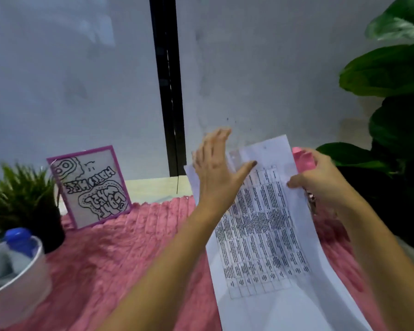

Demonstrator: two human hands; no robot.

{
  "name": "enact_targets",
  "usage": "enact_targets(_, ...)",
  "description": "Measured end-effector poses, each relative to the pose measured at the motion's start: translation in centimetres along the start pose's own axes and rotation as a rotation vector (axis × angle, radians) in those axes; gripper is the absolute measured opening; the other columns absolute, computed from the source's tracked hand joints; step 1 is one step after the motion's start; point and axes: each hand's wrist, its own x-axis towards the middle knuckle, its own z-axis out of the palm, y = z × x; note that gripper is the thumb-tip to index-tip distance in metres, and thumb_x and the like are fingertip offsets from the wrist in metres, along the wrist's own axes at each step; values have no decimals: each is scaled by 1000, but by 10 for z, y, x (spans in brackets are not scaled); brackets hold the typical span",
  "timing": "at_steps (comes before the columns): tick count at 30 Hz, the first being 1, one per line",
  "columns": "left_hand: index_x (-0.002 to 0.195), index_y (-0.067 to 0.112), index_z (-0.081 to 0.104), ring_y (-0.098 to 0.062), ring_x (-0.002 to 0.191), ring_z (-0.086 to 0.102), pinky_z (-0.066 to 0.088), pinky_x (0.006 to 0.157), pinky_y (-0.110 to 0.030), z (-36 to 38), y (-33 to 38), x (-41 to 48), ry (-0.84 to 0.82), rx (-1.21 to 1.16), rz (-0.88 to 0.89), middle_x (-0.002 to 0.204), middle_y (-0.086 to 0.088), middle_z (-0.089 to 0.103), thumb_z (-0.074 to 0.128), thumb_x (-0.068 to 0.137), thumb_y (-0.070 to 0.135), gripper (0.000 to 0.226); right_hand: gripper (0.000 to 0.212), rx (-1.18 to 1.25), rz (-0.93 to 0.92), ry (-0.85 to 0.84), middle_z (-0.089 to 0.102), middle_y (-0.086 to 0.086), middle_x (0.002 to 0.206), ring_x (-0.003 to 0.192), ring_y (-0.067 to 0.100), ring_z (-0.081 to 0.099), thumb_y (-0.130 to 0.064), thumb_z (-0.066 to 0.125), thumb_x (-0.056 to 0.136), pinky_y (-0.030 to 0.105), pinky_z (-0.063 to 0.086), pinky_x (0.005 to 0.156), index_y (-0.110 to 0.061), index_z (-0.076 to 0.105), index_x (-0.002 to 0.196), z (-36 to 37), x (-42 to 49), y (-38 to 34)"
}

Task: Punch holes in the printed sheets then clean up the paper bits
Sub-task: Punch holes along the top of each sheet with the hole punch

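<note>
Printed sheets (268, 235) with a dense table lie lengthwise over a fuzzy pink cloth (120, 247) on the worktop (153, 187), their far end lifted. The left hand (215, 170) hovers over that end, its fingers straight and spread. The right hand (325, 180) pinches the sheets' right edge, partly hiding a blurred pink object (301, 155). To the left stand a purple-framed drawing (91, 187), a small potted plant (22, 194) and a white bowl (17, 278) holding a blue-capped bottle (19, 237). Large dark leaves (397, 75) crowd the right side.

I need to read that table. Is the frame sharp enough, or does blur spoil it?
Head view: the printed sheet is smeared, its table text illegible; the left hand blurs at the fingertips; the framed drawing looks crisper; lighting is soft, without glare.
</note>
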Motion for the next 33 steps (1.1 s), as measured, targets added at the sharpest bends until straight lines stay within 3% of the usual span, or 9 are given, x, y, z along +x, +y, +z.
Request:
enact_targets(3,153,27,-6,-21,149,8,13,120,-47,-50,-6,-29,-49,-249,-512,162,0,3,75,64,63,125,41,138,-29,-58,67,8,90,78,19,66,23,58,77,21,53,58,-7,59,106,9,-20,-45)
enact_targets(6,152,27,-5,-31,145,24,21,116,-53,-68,-13,-61,-332,-435,-842,161,-7,12,77,57,60,130,32,258,15,-24,60,8,77,64,18,61,26,55,74,22,50,55,-3,59,87,6,-17,-69)
enact_targets(11,117,4,56,-24,92,72,60,79,-34,-137,-49,-100,-345,-538,-915,108,-11,71,73,79,-1,42,36,309,188,-38,47,5,53,43,13,46,25,51,73,23,42,46,-9,44,61,57,-9,-77)
enact_targets(13,115,11,52,-27,87,72,60,67,-33,-171,-61,-101,-264,-495,-901,107,-10,69,72,78,-4,45,32,203,276,-81,41,7,44,36,15,39,21,53,72,18,34,42,-7,43,59,91,-10,-65)
enact_targets(17,111,16,50,-26,83,68,59,68,-41,-221,-91,-111,-185,-242,-885,104,-5,63,72,76,-8,47,21,12,328,-157,55,15,78,67,22,54,19,60,70,28,42,55,6,58,85,164,-19,-30)
enact_targets(22,96,12,63,-18,61,64,53,56,-33,-235,-107,-126,-301,82,-861,93,-9,67,76,75,-1,28,68,-266,239,-237,51,11,117,93,22,59,13,49,82,31,54,72,-5,36,146,220,-35,1)
enact_targets(25,103,12,63,-7,60,58,47,54,-22,-232,-110,-130,-337,215,-819,82,5,62,76,78,5,28,63,-439,167,-243,42,14,143,125,29,49,6,47,87,37,53,89,-7,33,148,229,-34,7)
enact_targets(28,107,12,65,-14,66,66,52,55,-28,-230,-111,-129,-343,285,-819,95,1,66,74,77,8,31,59,-482,168,-210,44,12,144,104,27,57,1,52,89,24,39,49,-8,35,145,234,-30,14)
enact_targets(33,111,11,68,-19,96,64,48,79,-27,-226,-116,-127,-441,503,-756,113,-4,69,72,75,10,36,30,-595,123,-226,56,12,122,91,25,52,-6,53,92,28,41,67,-10,51,122,229,-21,16)
